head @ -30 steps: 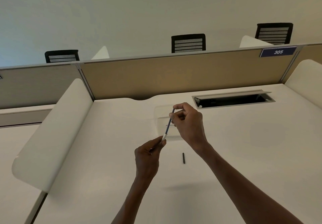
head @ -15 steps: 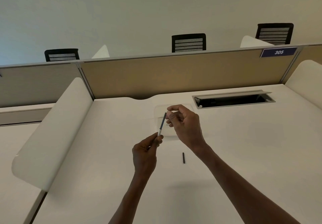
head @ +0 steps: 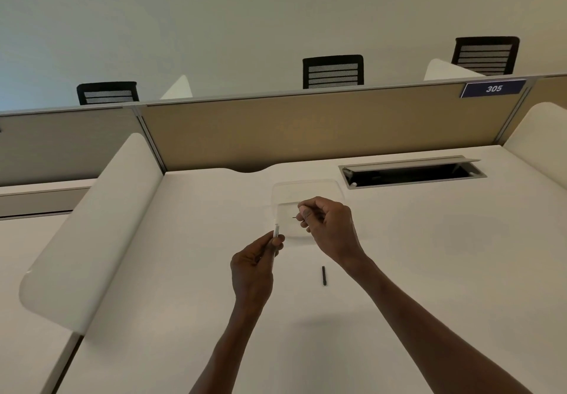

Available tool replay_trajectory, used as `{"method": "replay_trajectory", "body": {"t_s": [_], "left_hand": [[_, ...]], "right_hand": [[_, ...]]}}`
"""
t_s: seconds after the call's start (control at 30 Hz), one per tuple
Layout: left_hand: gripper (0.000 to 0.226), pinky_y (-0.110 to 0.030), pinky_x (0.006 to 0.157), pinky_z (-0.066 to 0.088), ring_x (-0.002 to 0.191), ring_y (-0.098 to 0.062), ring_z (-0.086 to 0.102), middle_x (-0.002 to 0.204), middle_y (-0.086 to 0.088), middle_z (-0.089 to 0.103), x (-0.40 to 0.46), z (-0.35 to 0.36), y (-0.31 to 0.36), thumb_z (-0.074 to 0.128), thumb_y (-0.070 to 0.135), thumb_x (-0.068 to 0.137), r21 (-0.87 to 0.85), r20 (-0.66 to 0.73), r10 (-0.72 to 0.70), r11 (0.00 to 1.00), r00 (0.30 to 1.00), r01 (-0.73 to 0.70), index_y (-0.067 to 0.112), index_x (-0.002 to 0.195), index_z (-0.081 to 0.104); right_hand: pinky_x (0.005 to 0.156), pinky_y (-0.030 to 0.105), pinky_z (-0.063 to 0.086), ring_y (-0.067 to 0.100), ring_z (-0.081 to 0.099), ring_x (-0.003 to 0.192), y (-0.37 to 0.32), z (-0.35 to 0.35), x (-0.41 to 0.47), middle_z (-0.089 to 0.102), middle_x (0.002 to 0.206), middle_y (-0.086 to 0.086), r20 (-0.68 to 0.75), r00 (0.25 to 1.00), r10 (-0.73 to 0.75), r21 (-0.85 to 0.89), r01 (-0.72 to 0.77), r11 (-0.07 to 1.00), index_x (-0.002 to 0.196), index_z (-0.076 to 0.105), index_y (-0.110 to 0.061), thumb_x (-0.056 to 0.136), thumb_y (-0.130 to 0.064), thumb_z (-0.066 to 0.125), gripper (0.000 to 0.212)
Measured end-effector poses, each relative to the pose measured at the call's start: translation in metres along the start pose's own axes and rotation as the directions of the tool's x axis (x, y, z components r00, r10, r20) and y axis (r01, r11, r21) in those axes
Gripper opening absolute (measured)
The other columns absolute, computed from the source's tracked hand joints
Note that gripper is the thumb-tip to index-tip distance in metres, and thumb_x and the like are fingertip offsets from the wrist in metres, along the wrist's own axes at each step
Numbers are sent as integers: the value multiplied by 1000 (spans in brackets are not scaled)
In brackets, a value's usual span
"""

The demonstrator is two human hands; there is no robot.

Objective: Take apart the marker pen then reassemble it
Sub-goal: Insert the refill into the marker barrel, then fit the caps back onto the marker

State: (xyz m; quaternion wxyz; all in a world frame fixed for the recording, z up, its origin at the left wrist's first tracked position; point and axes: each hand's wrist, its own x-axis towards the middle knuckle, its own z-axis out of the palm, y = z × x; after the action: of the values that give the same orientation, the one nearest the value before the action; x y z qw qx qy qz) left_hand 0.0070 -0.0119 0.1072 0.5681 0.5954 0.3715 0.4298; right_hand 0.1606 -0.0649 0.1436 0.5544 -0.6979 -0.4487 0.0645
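1. Left hand [head: 254, 266]: closed around the white marker barrel [head: 276, 230], tip end up, above the worktop [head: 429, 255].
2. Right hand [head: 329, 226]: fingers pinched on a thin dark part, barely visible.
3. Black cap [head: 323, 275]: lying on worktop, near both hands.
4. Clear tray [head: 306, 189]: behind hands.

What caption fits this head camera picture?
Left hand holds the white pen barrel, right hand pinches a thin part; black cap lies on desk.
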Motion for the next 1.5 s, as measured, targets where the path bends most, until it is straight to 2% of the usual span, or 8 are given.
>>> {"method": "replay_trajectory", "body": {"t_s": [0.33,0.5,0.7,1.03,1.17,1.3,1.37,1.5], "left_hand": [[17,-15,79,54,91,-12,73,90,8,79,2,-4,-1,63,17,95,-43,-4,5,999,1000,-5,16,104,77],[17,-16,81,55,93,-13,73,91,8,79,5,-6,-3,63,15,95,-60,-3,-2,998,1000,2,15,106,76],[16,-18,83,55,94,-15,73,90,6,79,6,-5,-5,63,16,95,-77,9,-6,997,1000,7,22,102,76],[16,-20,83,56,93,-16,73,89,7,79,5,-8,-6,63,14,95,-67,0,-11,998,1000,11,20,101,77],[17,-16,77,54,86,-13,72,89,6,79,4,-9,-7,63,12,95,-87,8,-12,996,1000,12,13,105,76],[17,-19,78,56,82,-13,71,87,5,79,4,-9,-9,63,12,94,-86,22,-12,996,1000,14,18,102,76],[18,-20,78,56,80,-12,70,87,4,79,4,-10,-10,63,11,95,-79,30,-3,997,1000,5,20,102,76],[20,-18,76,55,75,-9,69,88,4,79,3,-9,-10,63,13,94,-70,41,2,998,999,1,29,100,76]], "right_hand": [[62,34,55,16,66,59,71,-9,-18,69,62,1,45,968,249,-269,-228,936,68,66,-6,83,-12,67,15],[60,29,48,17,60,62,108,-9,-37,62,60,-3,80,891,448,-448,-369,814,60,58,-14,76,-29,76,28],[65,29,44,26,64,84,125,6,-61,68,87,4,143,803,578,-622,-382,684,77,58,-16,77,-43,71,30],[75,31,48,29,64,96,128,20,-70,68,103,9,148,815,561,-684,-326,653,98,64,-11,89,-37,59,29],[73,32,50,27,65,88,121,16,-67,69,91,8,138,816,561,-582,-392,712,87,64,-9,86,-29,66,20],[60,36,55,17,65,56,98,8,-59,68,65,6,116,851,512,-278,-467,840,68,60,-11,77,-15,77,20],[56,35,55,10,62,47,79,4,-51,68,59,3,88,890,448,-138,-434,890,71,65,-12,76,-12,77,13],[58,31,56,12,65,56,35,1,-33,70,65,-2,68,960,273,27,-275,961,76,73,-21,81,-16,75,7]]}}
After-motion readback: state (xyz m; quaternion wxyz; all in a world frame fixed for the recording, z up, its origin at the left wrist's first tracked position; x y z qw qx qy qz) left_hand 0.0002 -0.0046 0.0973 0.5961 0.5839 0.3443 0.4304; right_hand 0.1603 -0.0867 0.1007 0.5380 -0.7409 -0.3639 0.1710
